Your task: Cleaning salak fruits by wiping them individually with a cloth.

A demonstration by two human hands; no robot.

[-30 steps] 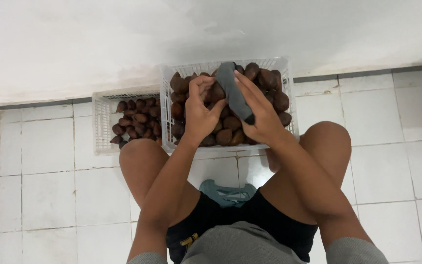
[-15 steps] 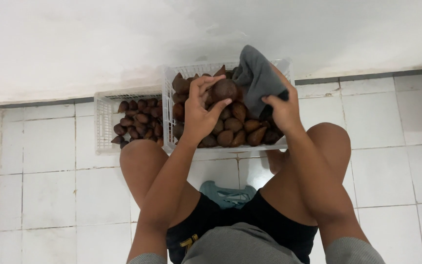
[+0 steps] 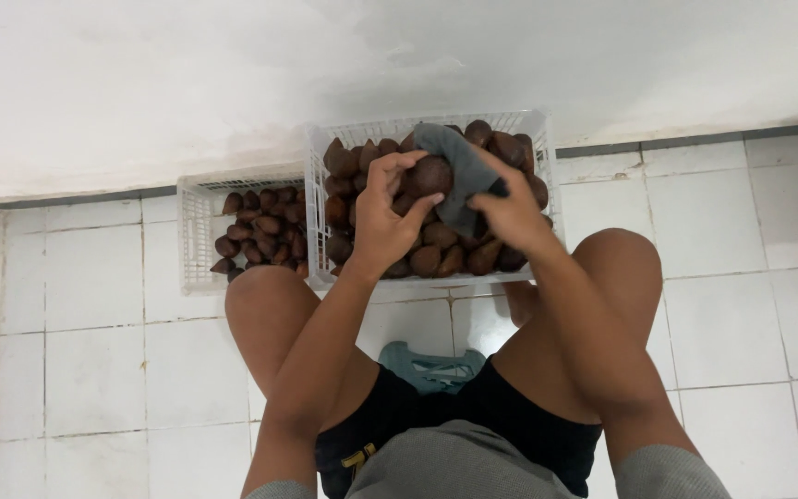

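My left hand [image 3: 382,220] grips a dark brown scaly fruit [image 3: 430,174] above a white plastic crate [image 3: 536,127] heaped with the same fruits [image 3: 436,251]. My right hand [image 3: 510,214] holds a grey cloth [image 3: 454,162] and presses it against the right side of that fruit. Both hands hover over the middle of the crate, which stands on the floor in front of my knees.
A second, lower white crate [image 3: 194,231] with a smaller heap of brown fruits [image 3: 260,236] sits to the left, touching the first. Both stand against a white wall [image 3: 233,74]. White floor tiles [image 3: 94,370] surround me. A teal low stool [image 3: 431,365] shows between my legs.
My left hand has picked one fruit out of the heap and lifted it. My right hand brought the grey cloth up and now holds it against that fruit.
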